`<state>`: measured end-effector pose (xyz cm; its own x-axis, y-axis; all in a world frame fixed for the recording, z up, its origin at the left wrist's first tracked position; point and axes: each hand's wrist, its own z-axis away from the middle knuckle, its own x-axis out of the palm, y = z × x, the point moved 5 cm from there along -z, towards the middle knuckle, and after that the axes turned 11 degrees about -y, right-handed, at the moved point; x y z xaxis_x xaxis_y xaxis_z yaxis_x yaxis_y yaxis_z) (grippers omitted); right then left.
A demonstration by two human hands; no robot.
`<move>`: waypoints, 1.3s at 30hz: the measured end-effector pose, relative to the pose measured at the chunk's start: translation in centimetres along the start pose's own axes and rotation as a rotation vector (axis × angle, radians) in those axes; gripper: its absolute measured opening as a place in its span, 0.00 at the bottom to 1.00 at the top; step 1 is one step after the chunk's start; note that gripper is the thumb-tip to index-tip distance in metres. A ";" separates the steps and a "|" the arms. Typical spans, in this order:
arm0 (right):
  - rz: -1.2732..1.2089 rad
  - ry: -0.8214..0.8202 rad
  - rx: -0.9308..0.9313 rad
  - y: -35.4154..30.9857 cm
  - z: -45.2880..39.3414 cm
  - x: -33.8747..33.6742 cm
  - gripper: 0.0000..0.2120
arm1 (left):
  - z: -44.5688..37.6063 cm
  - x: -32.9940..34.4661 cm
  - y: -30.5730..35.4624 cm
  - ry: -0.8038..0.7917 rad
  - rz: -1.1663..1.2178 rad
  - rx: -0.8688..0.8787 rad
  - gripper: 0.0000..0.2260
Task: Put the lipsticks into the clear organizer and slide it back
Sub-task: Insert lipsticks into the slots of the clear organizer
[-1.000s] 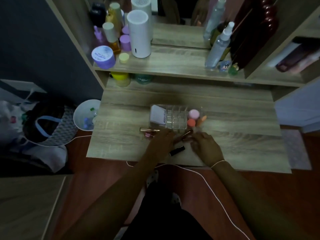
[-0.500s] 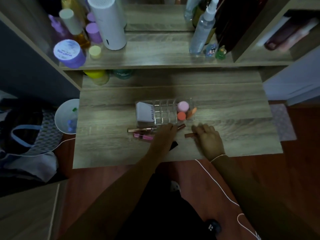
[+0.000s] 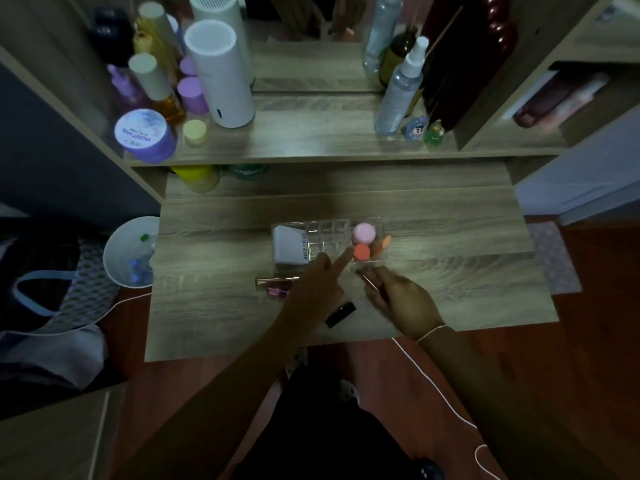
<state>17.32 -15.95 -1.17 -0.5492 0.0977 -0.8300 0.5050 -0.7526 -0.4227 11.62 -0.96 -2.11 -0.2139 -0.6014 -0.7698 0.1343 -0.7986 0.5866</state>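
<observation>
The clear organizer (image 3: 329,233) stands mid-table, holding a white tube at its left and pink and orange caps at its right. My left hand (image 3: 318,285) reaches to its front edge, index finger stretched toward the orange cap (image 3: 362,251), holding nothing I can see. My right hand (image 3: 401,299) is closed on a slim rose-gold lipstick (image 3: 370,283) just in front of the organizer's right end. A gold lipstick (image 3: 277,280) and a pink one (image 3: 277,291) lie left of my left hand. A black lipstick (image 3: 341,314) lies near the table's front edge.
The shelf above carries a white cylinder (image 3: 221,74), purple jars (image 3: 145,135) and spray bottles (image 3: 398,91). A white bin (image 3: 130,252) stands left of the wooden table (image 3: 450,271). A white cable (image 3: 440,396) trails over the red floor.
My right hand has lifted the slim lipstick off the table and brought it toward the organizer. My left hand has moved up to the organizer with its index finger extended.
</observation>
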 end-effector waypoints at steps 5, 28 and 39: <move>-0.025 -0.113 -0.068 -2.5 -1.3 -0.2 0.24 | 0.1 -3.1 -1.5 0.105 0.106 -0.018 0.27; -0.201 -0.130 0.024 -6.1 -11.0 -5.1 0.15 | -4.5 -9.5 -4.0 0.351 0.417 0.035 0.29; 0.030 -0.256 0.016 -6.2 -12.8 -5.4 0.10 | -4.6 -8.0 -5.1 0.253 0.357 -0.062 0.10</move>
<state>25.66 -3.50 1.34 -0.6861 -0.0913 -0.7218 0.5139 -0.7631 -0.3920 17.04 7.78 -0.12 0.0988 -0.8205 -0.5631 0.2165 -0.5345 0.8169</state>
